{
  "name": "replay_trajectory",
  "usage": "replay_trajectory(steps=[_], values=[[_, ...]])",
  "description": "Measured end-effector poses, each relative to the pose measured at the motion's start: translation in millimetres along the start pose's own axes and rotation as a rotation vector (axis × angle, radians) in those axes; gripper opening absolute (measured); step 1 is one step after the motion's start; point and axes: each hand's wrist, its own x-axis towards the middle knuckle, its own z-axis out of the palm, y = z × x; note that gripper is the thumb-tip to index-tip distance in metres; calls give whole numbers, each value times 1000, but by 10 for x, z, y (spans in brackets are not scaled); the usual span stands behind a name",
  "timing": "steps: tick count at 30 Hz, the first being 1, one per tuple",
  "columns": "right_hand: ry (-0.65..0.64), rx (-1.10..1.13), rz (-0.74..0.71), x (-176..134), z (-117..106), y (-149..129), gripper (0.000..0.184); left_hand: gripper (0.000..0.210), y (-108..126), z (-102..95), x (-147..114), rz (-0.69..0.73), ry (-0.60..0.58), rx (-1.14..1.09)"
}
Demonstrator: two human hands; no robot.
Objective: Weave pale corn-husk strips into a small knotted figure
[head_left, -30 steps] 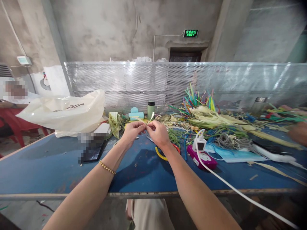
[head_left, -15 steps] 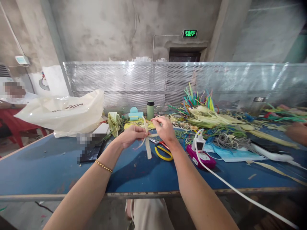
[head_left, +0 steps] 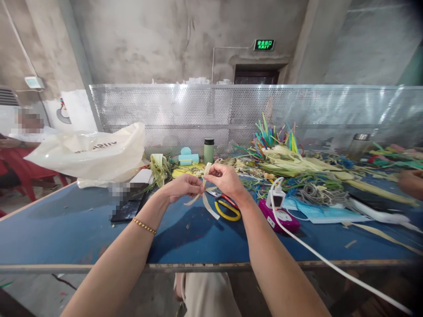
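My left hand [head_left: 183,187] pinches several pale strips [head_left: 210,208] that look like dried corn husk, above the middle of the blue table. Their loose ends fan out below the fingertips, one curving down to the right and another to the left. My right hand [head_left: 228,179] is closed beside it, thumb and forefinger on the upper end of a strip that stands upright. The two sets of fingertips almost meet. Just under my right wrist lie scissors [head_left: 227,210] with yellow and red handles, their blades partly hidden behind the strips and hands.
Husks [head_left: 291,160], coloured stems [head_left: 274,136] and grey cord [head_left: 319,193] crowd the back right. A purple power block [head_left: 286,222] trails a white cable. A green bottle [head_left: 208,152], white bag [head_left: 89,149] and dark tablet [head_left: 127,211] stand around. Another person's hand [head_left: 411,182] is far right.
My right hand has come lower and nearer my left, its fingers now on the strip's upper end. The hanging strip has swung from straight down towards the right.
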Motion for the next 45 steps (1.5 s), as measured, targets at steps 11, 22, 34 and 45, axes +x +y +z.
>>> replay_trajectory(steps=[11,22,34,45], values=[[68,-190,-236,-37,112,-13,5,10,-43,20,102,-43,291,-94],[140,-388,-379,-57,151,41,15,17,-63,-19,126,37,324,-369],[115,-478,-441,-40,146,118,25,17,-19,-56,98,28,230,-518],[55,-554,-450,-31,133,142,26,16,-19,-70,106,25,235,-529]])
